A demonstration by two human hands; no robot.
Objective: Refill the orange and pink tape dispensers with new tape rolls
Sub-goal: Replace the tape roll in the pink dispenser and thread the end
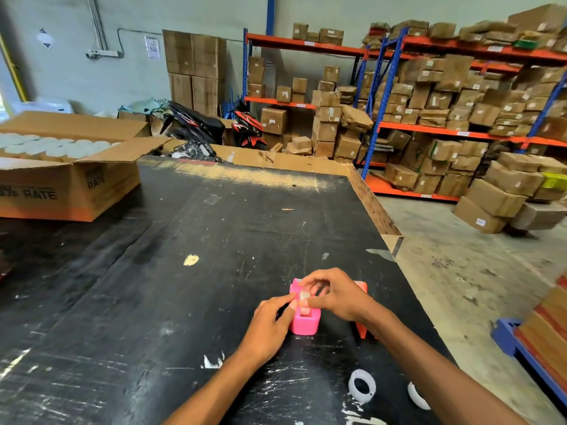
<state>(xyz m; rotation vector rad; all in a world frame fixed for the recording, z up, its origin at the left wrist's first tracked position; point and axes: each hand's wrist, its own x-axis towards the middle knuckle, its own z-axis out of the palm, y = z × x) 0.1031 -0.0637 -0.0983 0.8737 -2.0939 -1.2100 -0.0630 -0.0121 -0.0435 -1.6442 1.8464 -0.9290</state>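
The pink tape dispenser [304, 323] stands on the black table [184, 271] near its right side. My left hand [271, 325] holds the dispenser's left flank, thumb at the top. My right hand [334, 294] hovers over its upper part, fingers pinching the clear tape in the slot. The orange dispenser [362, 328] stands just right of the pink one, mostly hidden behind my right wrist. Two white empty tape cores lie near the front edge: one ring [362, 386] and one partly hidden by my right forearm [418, 395].
An open cardboard box [70, 182] of white rolls sits at the table's far left. The table's right edge drops to a concrete floor. Shelving racks [460, 130] stacked with brown cartons fill the background. A blue-framed stack [537, 342] stands at the right.
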